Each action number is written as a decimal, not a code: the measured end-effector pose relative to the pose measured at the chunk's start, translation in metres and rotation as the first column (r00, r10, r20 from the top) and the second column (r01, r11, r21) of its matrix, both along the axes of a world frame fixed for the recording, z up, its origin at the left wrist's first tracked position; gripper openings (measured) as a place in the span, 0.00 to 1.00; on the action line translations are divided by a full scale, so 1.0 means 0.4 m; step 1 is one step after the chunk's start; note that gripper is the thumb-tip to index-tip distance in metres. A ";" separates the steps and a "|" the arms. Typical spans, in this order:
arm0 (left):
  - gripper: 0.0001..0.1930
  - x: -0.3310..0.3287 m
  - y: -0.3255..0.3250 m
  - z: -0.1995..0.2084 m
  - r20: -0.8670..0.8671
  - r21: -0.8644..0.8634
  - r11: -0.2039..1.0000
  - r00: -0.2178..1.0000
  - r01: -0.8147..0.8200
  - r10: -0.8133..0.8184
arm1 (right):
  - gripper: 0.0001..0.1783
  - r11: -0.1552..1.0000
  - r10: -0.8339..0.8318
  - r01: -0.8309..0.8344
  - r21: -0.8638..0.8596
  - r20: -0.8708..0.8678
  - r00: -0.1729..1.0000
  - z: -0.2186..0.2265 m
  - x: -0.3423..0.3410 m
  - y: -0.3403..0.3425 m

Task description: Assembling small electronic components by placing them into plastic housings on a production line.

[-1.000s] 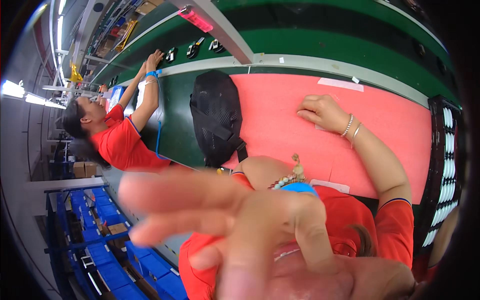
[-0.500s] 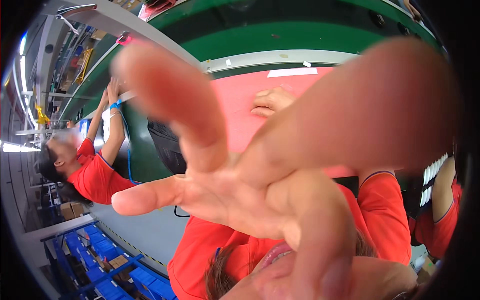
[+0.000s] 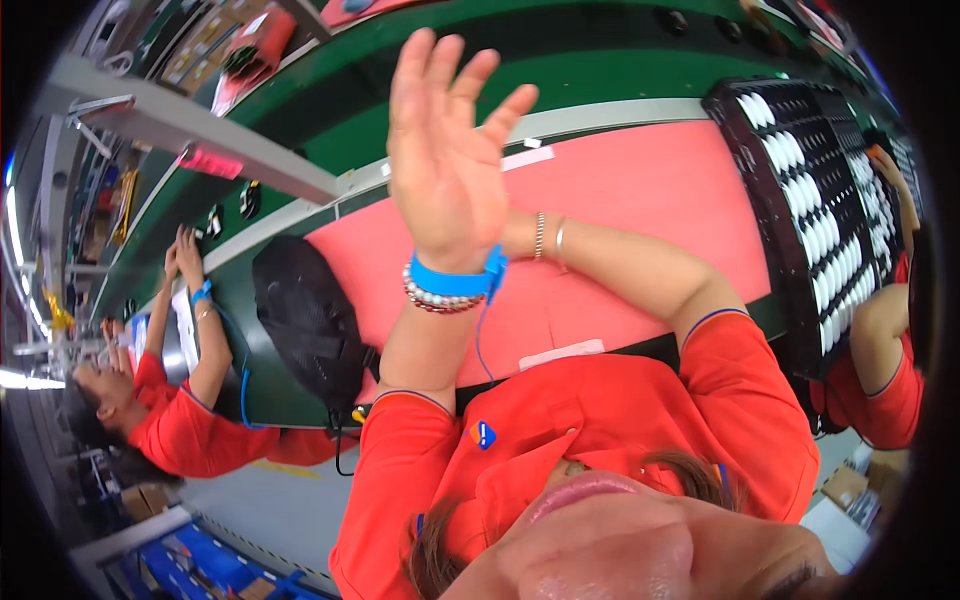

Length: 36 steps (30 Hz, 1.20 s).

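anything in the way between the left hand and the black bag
Nothing visible: only pink mat shows between the raised, open left hand and the black bag. What shows of the right hand is on the side away from the bag.

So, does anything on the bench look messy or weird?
Maybe the black mesh bag: it lies slumped over the left edge of the pink mat, which looks a bit untidy. I see nothing spilled.
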State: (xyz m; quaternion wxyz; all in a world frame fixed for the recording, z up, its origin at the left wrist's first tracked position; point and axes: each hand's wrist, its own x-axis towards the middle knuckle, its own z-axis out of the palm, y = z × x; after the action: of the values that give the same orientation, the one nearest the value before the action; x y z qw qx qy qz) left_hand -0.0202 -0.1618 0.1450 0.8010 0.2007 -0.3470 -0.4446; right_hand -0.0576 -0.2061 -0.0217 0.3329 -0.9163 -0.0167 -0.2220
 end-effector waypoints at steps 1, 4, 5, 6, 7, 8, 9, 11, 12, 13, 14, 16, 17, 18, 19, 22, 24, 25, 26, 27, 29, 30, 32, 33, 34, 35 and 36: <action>0.25 0.000 -0.013 -0.012 -0.004 -0.005 1.000 1.000 0.027 -0.027 | 0.08 1.000 -0.018 0.019 -0.005 0.010 1.000 -0.008 -0.004 -0.008; 0.26 -0.007 -0.031 -0.018 0.063 0.038 0.997 0.996 -0.065 0.063 | 0.08 0.999 -0.029 0.028 0.023 0.058 0.998 -0.012 -0.022 -0.017; 0.26 -0.008 -0.034 -0.020 0.075 0.048 0.996 0.995 -0.074 0.071 | 0.08 0.996 0.004 -0.014 0.083 0.117 0.993 0.000 -0.024 -0.014; 0.26 -0.009 -0.036 -0.022 0.086 0.058 0.995 0.993 -0.085 0.080 | 0.08 0.997 0.000 -0.010 0.083 0.118 0.993 0.000 -0.023 -0.012; 0.26 -0.009 -0.037 -0.024 0.088 0.058 0.995 0.993 -0.082 0.077 | 0.08 0.992 -0.013 -0.004 0.123 0.137 0.990 -0.001 -0.022 -0.010; 0.26 -0.009 -0.038 -0.025 0.114 0.061 0.994 0.990 -0.095 0.088 | 0.08 0.987 -0.028 0.002 0.163 0.155 0.988 0.000 -0.022 -0.009; 0.25 -0.009 -0.039 -0.026 0.140 0.063 0.992 0.985 -0.110 0.100 | 0.08 0.987 -0.030 0.004 0.163 0.156 0.987 0.002 -0.022 -0.010; 0.25 -0.005 -0.037 -0.026 0.151 0.061 0.991 0.983 -0.118 0.108 | 0.08 0.985 0.007 -0.030 0.168 0.136 0.991 0.006 -0.019 -0.009; 0.24 -0.002 -0.035 -0.026 0.161 0.059 0.990 0.980 -0.129 0.118 | 0.08 0.985 0.011 -0.034 0.170 0.139 0.990 0.009 -0.015 -0.006; 0.24 0.001 -0.031 -0.024 0.164 0.061 0.989 0.979 -0.135 0.124 | 0.08 0.979 0.009 -0.034 0.202 0.122 0.993 0.012 -0.009 -0.002; 0.22 0.000 -0.030 -0.026 0.163 0.056 0.990 0.980 -0.128 0.118 | 0.08 0.973 0.002 -0.025 0.230 0.102 0.995 0.010 -0.010 -0.002; 0.20 -0.003 -0.021 -0.027 0.163 0.050 0.991 0.980 -0.127 0.118 | 0.08 0.980 -0.017 -0.005 0.201 0.111 0.994 0.002 -0.019 0.001; 0.20 -0.010 -0.009 -0.019 0.290 0.000 0.982 0.940 -0.190 0.182 | 0.08 0.985 -0.031 0.009 0.174 0.122 0.992 0.009 -0.022 0.003; 0.21 -0.018 0.003 -0.010 0.408 -0.057 0.968 0.879 -0.246 0.248 | 0.08 0.984 -0.020 -0.003 0.176 0.125 0.992 0.018 -0.024 0.001; 0.20 -0.029 0.015 -0.002 0.432 -0.187 0.938 0.834 -0.291 0.344 | 0.08 0.991 -0.036 0.033 0.132 0.014 0.999 0.027 -0.027 -0.006; 0.13 -0.046 0.095 0.047 0.512 -0.631 0.741 0.595 -0.228 0.619 | 0.08 0.999 -0.015 0.016 0.049 -0.023 1.000 0.041 -0.030 -0.009; 0.08 -0.097 0.140 0.057 0.309 -0.782 0.615 0.792 -0.104 0.527 | 0.09 1.000 0.017 -0.017 0.011 0.042 0.999 0.046 -0.027 -0.009; 0.08 -0.105 0.148 0.055 0.287 -0.770 0.627 0.812 -0.120 0.508 | 0.09 0.999 0.011 -0.010 0.042 -0.023 1.000 0.047 -0.034 -0.013; 0.07 -0.113 0.165 0.057 0.268 -0.758 0.637 0.824 -0.140 0.500 | 0.10 0.997 0.018 -0.012 0.070 -0.085 0.996 0.053 -0.033 -0.010; 0.06 -0.104 0.165 0.050 0.265 -0.832 0.536 0.747 -0.142 0.610 | 0.09 0.999 0.026 -0.022 0.039 -0.084 0.996 0.051 -0.029 -0.010; 0.04 -0.097 0.160 0.046 0.238 -0.894 0.426 0.653 -0.143 0.719 | 0.09 0.999 0.037 -0.034 0.043 -0.090 0.995 0.053 -0.021 -0.005; 0.03 -0.099 0.153 0.044 0.197 -0.921 0.365 0.647 -0.135 0.737 | 0.09 0.998 0.045 -0.040 0.055 -0.097 0.994 0.053 -0.019 0.001; 0.05 -0.110 0.147 0.036 0.122 -0.959 0.254 0.631 -0.124 0.766 | 0.09 0.998 0.035 -0.031 0.047 -0.101 0.994 0.059 -0.017 -0.002; 0.05 -0.117 0.158 0.035 0.109 -0.963 0.237 0.617 -0.129 0.780 | 0.08 0.999 0.013 -0.009 0.043 -0.092 0.996 0.059 -0.018 0.005; 0.06 -0.128 0.172 0.034 0.097 -0.964 0.224 0.601 -0.140 0.793 | 0.08 0.997 0.039 -0.032 0.064 -0.108 0.993 0.056 -0.021 0.014; 0.07 -0.132 0.174 0.041 0.067 -0.984 0.153 0.591 -0.096 0.804 | 0.08 0.998 0.023 -0.018 0.057 -0.081 0.996 0.053 -0.018 0.007; 0.08 -0.142 0.181 0.040 0.038 -0.991 0.106 0.579 -0.084 0.814 | 0.09 0.999 0.007 -0.004 0.052 -0.053 0.999 0.051 -0.016 0.005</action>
State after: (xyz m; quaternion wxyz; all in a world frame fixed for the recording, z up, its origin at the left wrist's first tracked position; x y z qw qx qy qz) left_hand -0.0771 -0.0894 0.1611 0.6946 -0.0734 -0.6770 0.2319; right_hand -0.0638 -0.2040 -0.0011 0.3575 -0.9129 -0.0044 -0.1969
